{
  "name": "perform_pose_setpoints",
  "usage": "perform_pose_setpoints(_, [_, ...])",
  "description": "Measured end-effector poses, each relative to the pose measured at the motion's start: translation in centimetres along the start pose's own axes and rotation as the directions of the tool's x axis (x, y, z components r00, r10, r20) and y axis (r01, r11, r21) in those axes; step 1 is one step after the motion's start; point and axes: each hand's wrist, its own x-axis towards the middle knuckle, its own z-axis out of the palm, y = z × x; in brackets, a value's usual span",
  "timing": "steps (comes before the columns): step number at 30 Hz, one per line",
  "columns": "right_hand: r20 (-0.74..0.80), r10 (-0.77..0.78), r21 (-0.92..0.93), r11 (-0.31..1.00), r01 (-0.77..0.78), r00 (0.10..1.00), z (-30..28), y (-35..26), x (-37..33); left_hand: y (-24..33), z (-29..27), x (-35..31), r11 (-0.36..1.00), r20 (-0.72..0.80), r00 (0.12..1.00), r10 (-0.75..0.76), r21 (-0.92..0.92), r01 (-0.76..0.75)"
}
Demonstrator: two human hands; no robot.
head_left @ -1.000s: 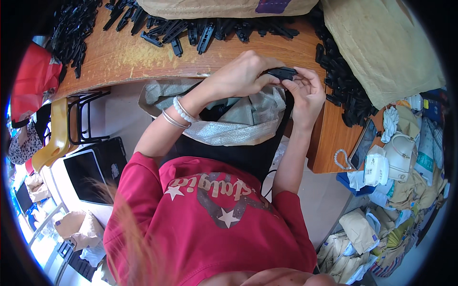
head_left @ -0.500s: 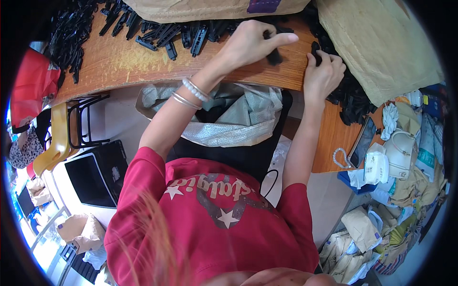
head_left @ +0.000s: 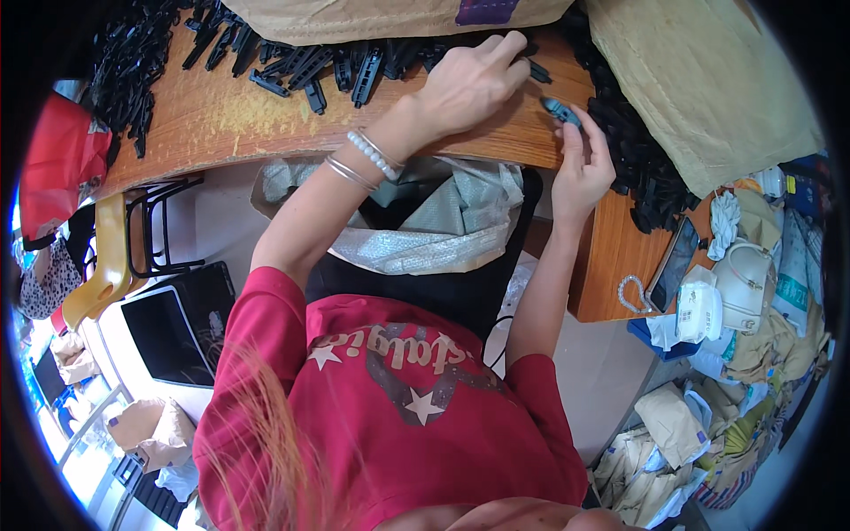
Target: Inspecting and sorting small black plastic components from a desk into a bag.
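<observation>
Head view: right hand point(head_left: 584, 168), right of upper centre, pinches a small dark plastic piece point(head_left: 561, 111) near one end between thumb and fingers — probably to leave the other end exposed — beside the heap of black plastic parts point(head_left: 651, 181) at upper right. Left hand point(head_left: 472, 84), upper centre, is bent over the wooden table point(head_left: 212, 128), black stick-like piece point(head_left: 539, 73) by its fingertips; can't tell if gripped. Elongated black parts point(head_left: 367, 75) fan across upper left-centre, open woven sack point(head_left: 416, 252) mid-frame, both presumably placed for short reach.
</observation>
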Motion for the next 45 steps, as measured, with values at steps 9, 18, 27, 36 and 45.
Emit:
perform_pose_setpoints(9, [0.236,0.068,0.293,0.946,-0.138,0.969,-0.6,-2.0,-2.1,1.7,-2.2,-2.3,0.529,0.35,0.895,-0.277,-0.722,0.446])
perform_pose_setpoints(18, [0.105,0.106,0.328,0.935,-0.135,0.989,1.3,-2.8,-3.7,4.5,-5.4,-4.0,0.618,0.275,0.895,-0.351,-0.65,0.442])
perform_pose_setpoints(27, [0.191,0.062,0.253,0.961,-0.11,0.98,0.9,-2.4,-3.4,3.9,-6.5,-4.7,0.675,0.366,0.891,-0.268,-0.589,0.445])
perform_pose_setpoints(36, [-0.291,-0.299,-0.766,0.642,-0.034,0.909,-5.9,1.1,-3.4,2.5,-9.5,-11.5,0.923,0.709,0.695,-0.124,-0.176,0.343])
perform_pose_setpoints(45, [-0.707,-0.121,-0.451,0.836,-0.312,0.697,-6.9,4.4,1.0,7.8,1.7,-0.3,0.871,0.079,0.959,0.27,-0.446,-0.208])
